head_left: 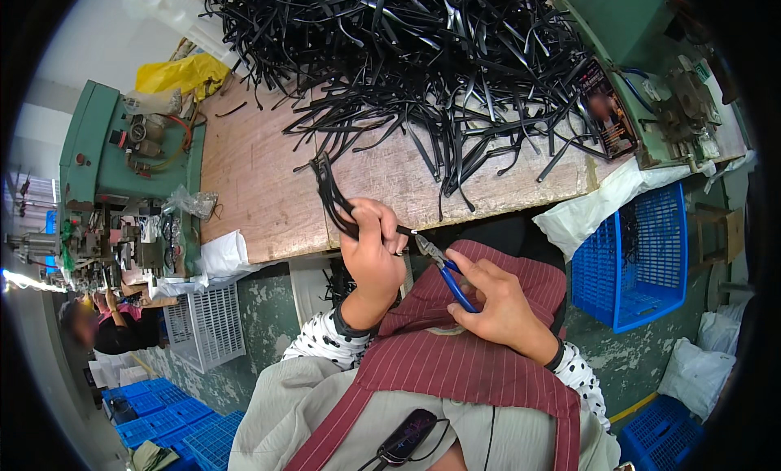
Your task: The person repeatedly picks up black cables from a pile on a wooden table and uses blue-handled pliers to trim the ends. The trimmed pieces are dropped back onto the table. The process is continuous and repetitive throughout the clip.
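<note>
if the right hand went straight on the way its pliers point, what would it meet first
Probably the end of the black eyeglass temple jutting from the left hand, just ahead of the blue-handled pliers in the right hand; depth is unclear, so pliers and temple may be touching.

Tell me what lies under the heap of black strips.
Beneath the heap of black strips, the wooden tabletop shows through gaps near its front edge; farther back, overlapping strips hide whatever is underneath.
</note>
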Demonstrator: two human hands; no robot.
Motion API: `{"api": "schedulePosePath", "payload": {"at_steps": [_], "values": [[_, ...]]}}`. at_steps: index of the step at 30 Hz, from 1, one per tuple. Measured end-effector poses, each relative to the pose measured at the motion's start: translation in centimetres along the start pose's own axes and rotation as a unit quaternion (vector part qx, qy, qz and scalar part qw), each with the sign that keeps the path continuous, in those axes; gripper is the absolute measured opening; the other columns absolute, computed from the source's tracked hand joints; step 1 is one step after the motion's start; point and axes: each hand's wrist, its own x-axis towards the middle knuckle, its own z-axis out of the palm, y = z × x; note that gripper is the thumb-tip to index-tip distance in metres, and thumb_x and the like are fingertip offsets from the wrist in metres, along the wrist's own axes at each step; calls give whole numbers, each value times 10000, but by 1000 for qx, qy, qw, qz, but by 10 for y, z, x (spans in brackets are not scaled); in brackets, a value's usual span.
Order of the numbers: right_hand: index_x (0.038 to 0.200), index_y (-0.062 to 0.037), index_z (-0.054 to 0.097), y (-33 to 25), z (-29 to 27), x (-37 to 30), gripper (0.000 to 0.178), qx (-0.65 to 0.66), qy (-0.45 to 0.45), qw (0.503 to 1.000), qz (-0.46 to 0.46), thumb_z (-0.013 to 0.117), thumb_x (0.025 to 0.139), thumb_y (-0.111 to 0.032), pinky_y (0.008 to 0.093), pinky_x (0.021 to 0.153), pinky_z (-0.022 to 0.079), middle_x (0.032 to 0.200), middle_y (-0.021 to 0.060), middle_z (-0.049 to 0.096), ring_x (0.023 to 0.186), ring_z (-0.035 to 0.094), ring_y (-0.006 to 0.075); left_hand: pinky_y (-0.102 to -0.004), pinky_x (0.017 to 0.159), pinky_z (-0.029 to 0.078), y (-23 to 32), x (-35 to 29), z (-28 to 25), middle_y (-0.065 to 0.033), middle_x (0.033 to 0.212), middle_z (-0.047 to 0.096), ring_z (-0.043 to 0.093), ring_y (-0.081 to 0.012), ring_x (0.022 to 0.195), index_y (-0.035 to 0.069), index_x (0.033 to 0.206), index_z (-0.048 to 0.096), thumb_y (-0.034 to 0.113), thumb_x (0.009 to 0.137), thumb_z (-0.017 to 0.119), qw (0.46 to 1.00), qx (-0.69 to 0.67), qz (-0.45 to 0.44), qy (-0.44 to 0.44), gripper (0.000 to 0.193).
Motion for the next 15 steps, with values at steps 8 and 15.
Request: {"api": "schedulePosePath", "payload": {"at_steps": [8,15], "values": [[1392,-106,501,-5,1,-1,754,-22,-5,999,39,774,691,-154,368,681,542,820,100,570,712,627,254,-408,660,499,-23,76,-4,-148,828,664,642,-304,758,-27,896,591,335,891,669,806,587,-46,-64,370],[1405,-114,481,-2,-2,-3,782,-43,3,998,39,780,685,-175,377,682,543,856,91,565,745,631,253,-481,737,535,-57,117,-17,-265,1007,593,642,-438,844,-38,926,612,235,812,687,685,726,34,-49,305]]}}
